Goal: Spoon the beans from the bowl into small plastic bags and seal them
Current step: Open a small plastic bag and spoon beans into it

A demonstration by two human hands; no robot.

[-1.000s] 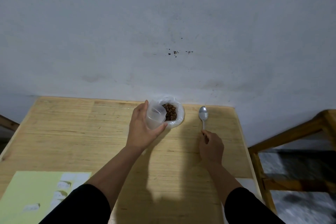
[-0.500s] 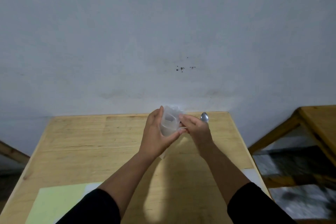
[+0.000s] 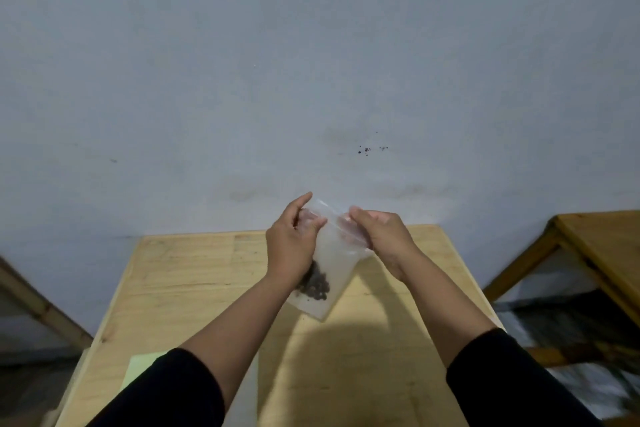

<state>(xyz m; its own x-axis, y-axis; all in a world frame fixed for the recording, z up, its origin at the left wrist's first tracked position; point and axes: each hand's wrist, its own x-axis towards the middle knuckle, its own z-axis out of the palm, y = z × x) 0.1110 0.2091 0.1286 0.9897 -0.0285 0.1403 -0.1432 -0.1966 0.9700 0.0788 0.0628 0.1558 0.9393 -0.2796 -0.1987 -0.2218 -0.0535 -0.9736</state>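
Observation:
A small clear plastic bag [image 3: 334, 263] hangs in the air above the wooden table [image 3: 194, 274], with a clump of dark beans [image 3: 316, 284] in its lower part. My left hand [image 3: 294, 239] pinches the bag's top edge at the left. My right hand [image 3: 377, 232] pinches the same edge at the right. The bowl and the spoon are hidden behind my hands and the bag.
A pale green sheet [image 3: 142, 366] lies at the table's near left. A second wooden table or bench [image 3: 602, 246] stands to the right, with a gap between. A grey wall [image 3: 311, 62] rises right behind the table's far edge.
My right hand left the spoon and joined my left hand on the bag. Both hands lifted the bag up off the table, and the view tilted upward.

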